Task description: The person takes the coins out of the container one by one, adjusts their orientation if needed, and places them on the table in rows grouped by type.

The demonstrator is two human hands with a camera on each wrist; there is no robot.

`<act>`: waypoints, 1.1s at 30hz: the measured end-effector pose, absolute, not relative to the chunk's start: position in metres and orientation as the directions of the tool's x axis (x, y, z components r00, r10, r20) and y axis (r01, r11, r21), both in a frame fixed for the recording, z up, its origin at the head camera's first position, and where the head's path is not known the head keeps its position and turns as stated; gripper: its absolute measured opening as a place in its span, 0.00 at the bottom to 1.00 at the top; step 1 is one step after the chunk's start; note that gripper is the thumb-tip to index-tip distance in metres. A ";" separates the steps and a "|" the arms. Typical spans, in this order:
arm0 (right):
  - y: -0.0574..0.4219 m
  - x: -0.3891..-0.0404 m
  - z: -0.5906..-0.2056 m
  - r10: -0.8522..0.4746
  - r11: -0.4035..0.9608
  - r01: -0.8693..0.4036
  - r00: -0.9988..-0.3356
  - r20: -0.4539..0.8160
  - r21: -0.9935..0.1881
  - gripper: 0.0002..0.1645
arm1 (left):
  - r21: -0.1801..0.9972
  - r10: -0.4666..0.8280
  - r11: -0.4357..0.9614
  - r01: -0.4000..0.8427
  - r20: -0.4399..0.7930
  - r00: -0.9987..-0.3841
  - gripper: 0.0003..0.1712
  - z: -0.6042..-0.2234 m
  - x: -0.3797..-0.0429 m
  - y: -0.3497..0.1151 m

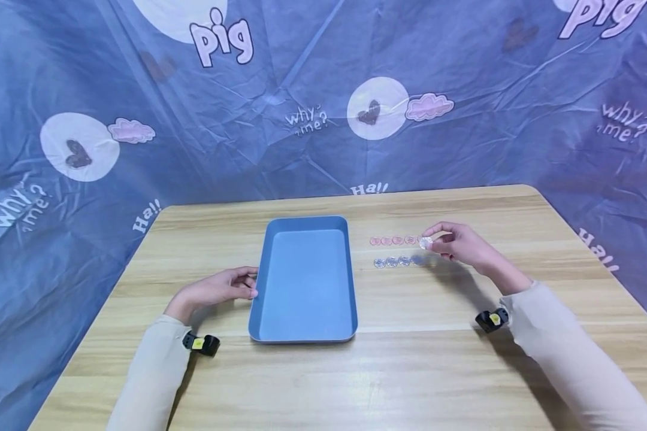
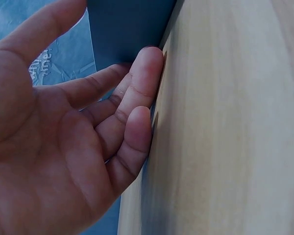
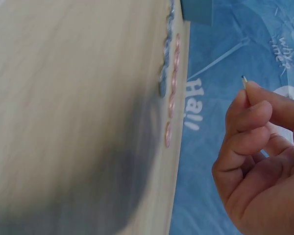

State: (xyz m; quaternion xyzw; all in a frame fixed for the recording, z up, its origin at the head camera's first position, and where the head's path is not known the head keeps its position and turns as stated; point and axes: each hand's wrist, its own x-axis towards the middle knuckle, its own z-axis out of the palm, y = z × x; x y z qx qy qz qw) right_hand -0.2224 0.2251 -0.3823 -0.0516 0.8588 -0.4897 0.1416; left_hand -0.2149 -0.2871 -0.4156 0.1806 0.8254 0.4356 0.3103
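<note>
My right hand (image 1: 460,244) pinches a small shiny clear disc (image 1: 425,242) between thumb and fingertip, raised above the table. In the right wrist view that disc (image 3: 244,82) shows edge-on as a thin sliver. Beside and below the hand lie two rows of similar flat discs: several pink discs (image 1: 398,240) at the back and several clear bluish discs (image 1: 392,261) in front. My left hand (image 1: 215,288) touches the left side of a blue rectangular tray (image 1: 308,281). In the left wrist view its loosely bent fingers (image 2: 146,73) rest by the tray's outer wall (image 2: 127,34).
The tray stands left of the disc rows on a wood-grain table (image 1: 410,383). A blue printed cloth (image 1: 302,161) hangs behind the table and around its sides. A small black device is strapped to each wrist.
</note>
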 end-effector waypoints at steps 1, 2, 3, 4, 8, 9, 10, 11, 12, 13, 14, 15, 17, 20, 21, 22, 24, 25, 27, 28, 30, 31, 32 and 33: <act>0.227 -0.222 -0.383 -0.225 0.522 0.054 -0.954 -0.198 -0.852 0.25 | 0.830 0.566 0.557 0.026 -0.357 -0.743 0.43 -0.415 -0.215 -0.287; 0.229 -0.222 -0.385 -0.222 0.528 0.059 -0.953 -0.205 -0.847 0.24 | 0.831 0.569 0.556 0.029 -0.355 -0.742 0.43 -0.415 -0.215 -0.287; 0.230 -0.222 -0.386 -0.221 0.534 0.062 -0.952 -0.210 -0.843 0.23 | 0.833 0.572 0.552 0.029 -0.353 -0.741 0.43 -0.415 -0.215 -0.287; 0.232 -0.222 -0.388 -0.223 0.539 0.065 -0.950 -0.217 -0.840 0.23 | 0.835 0.574 0.549 0.030 -0.352 -0.739 0.43 -0.414 -0.215 -0.287; 0.236 -0.223 -0.396 -0.228 0.568 0.072 -0.943 -0.241 -0.820 0.23 | 0.842 0.587 0.538 0.038 -0.341 -0.734 0.42 -0.414 -0.215 -0.286; 0.237 -0.224 -0.398 -0.228 0.578 0.070 -0.943 -0.243 -0.813 0.23 | 0.843 0.587 0.537 0.037 -0.341 -0.734 0.42 -0.414 -0.215 -0.286; 0.238 -0.224 -0.399 -0.226 0.588 0.071 -0.942 -0.248 -0.806 0.22 | 0.843 0.587 0.537 0.037 -0.342 -0.734 0.42 -0.414 -0.215 -0.286; 0.238 -0.225 -0.400 -0.223 0.598 0.071 -0.942 -0.251 -0.798 0.22 | 0.842 0.587 0.537 0.038 -0.341 -0.734 0.42 -0.414 -0.215 -0.286; 0.239 -0.226 -0.401 -0.220 0.607 0.070 -0.942 -0.252 -0.792 0.22 | 0.842 0.587 0.537 0.039 -0.340 -0.734 0.42 -0.414 -0.215 -0.286; 0.239 -0.227 -0.402 -0.216 0.616 0.069 -0.943 -0.253 -0.784 0.21 | 0.842 0.587 0.538 0.039 -0.340 -0.735 0.42 -0.414 -0.214 -0.286; 0.239 -0.228 -0.403 -0.213 0.622 0.070 -0.943 -0.255 -0.780 0.21 | 0.842 0.586 0.539 0.040 -0.340 -0.736 0.42 -0.414 -0.214 -0.286; 0.239 -0.229 -0.403 -0.213 0.624 0.070 -0.943 -0.255 -0.778 0.20 | 0.842 0.586 0.539 0.041 -0.340 -0.736 0.42 -0.414 -0.214 -0.286; 0.239 -0.230 -0.404 -0.215 0.629 0.066 -0.943 -0.255 -0.775 0.20 | 0.840 0.585 0.540 0.042 -0.339 -0.737 0.42 -0.414 -0.214 -0.286; 0.238 -0.231 -0.405 -0.226 0.636 0.059 -0.939 -0.259 -0.769 0.19 | 0.837 0.582 0.546 0.042 -0.342 -0.738 0.42 -0.414 -0.215 -0.286; 0.237 -0.232 -0.406 -0.231 0.643 0.051 -0.939 -0.257 -0.764 0.19 | 0.836 0.582 0.548 0.043 -0.343 -0.738 0.42 -0.413 -0.215 -0.286; 0.237 -0.232 -0.406 -0.233 0.653 0.044 -0.939 -0.255 -0.757 0.19 | 0.834 0.580 0.549 0.042 -0.345 -0.738 0.43 -0.413 -0.215 -0.286; 0.237 -0.233 -0.407 -0.235 0.670 0.029 -0.939 -0.250 -0.742 0.18 | 0.832 0.578 0.554 0.042 -0.347 -0.739 0.43 -0.413 -0.216 -0.286; 0.236 -0.233 -0.408 -0.236 0.680 0.019 -0.941 -0.244 -0.733 0.18 | 0.831 0.576 0.555 0.041 -0.349 -0.739 0.43 -0.413 -0.216 -0.286; 0.236 -0.234 -0.410 -0.239 0.700 -0.001 -0.943 -0.233 -0.714 0.17 | 0.826 0.573 0.562 0.047 -0.348 -0.742 0.43 -0.414 -0.216 -0.286; 0.236 -0.234 -0.410 -0.243 0.710 -0.013 -0.943 -0.227 -0.704 0.17 | 0.825 0.573 0.563 0.050 -0.346 -0.743 0.42 -0.414 -0.215 -0.286; 0.235 -0.234 -0.411 -0.250 0.727 -0.037 -0.944 -0.214 -0.685 0.16 | 0.823 0.574 0.565 0.058 -0.341 -0.745 0.42 -0.415 -0.215 -0.287; 0.234 -0.234 -0.410 -0.254 0.738 -0.049 -0.944 -0.210 -0.673 0.16 | 0.823 0.574 0.564 0.061 -0.338 -0.746 0.42 -0.415 -0.215 -0.287; 0.233 -0.233 -0.409 -0.260 0.749 -0.061 -0.943 -0.207 -0.660 0.16 | 0.825 0.576 0.562 0.063 -0.336 -0.746 0.42 -0.415 -0.215 -0.287; 0.233 -0.233 -0.409 -0.264 0.759 -0.071 -0.942 -0.206 -0.648 0.15 | 0.827 0.577 0.558 0.061 -0.335 -0.745 0.41 -0.415 -0.215 -0.286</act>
